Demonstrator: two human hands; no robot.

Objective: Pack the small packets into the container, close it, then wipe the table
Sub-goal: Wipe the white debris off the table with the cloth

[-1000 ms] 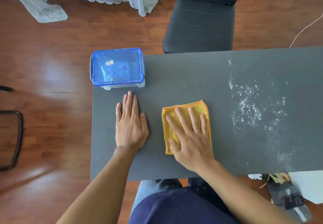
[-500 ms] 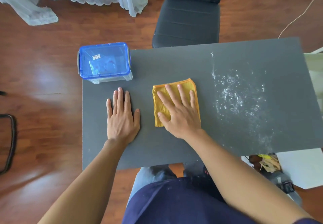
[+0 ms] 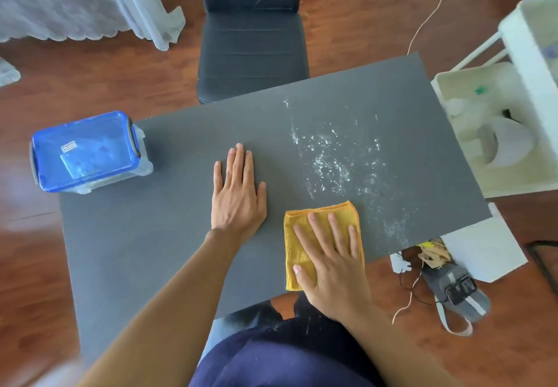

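Observation:
A clear container with a closed blue lid [image 3: 86, 149] stands at the far left corner of the dark grey table [image 3: 169, 235]; what lies inside is blurred. My left hand [image 3: 238, 193] rests flat on the table, fingers together, holding nothing. My right hand [image 3: 330, 261] presses flat on a folded yellow cloth [image 3: 302, 246] near the table's front edge. White powdery residue [image 3: 338, 163] is scattered over the table just beyond and to the right of the cloth.
A black chair [image 3: 252, 45] stands behind the table. A white rack with pale items [image 3: 495, 133] sits off the right edge. On the wooden floor at right lie a grey shoe [image 3: 456, 290], a thin cable and white sheets.
My right hand has slid the yellow cloth to the right and toward the front edge, closer to the white residue. My left hand also shifted right, away from the container. The camera view has swung.

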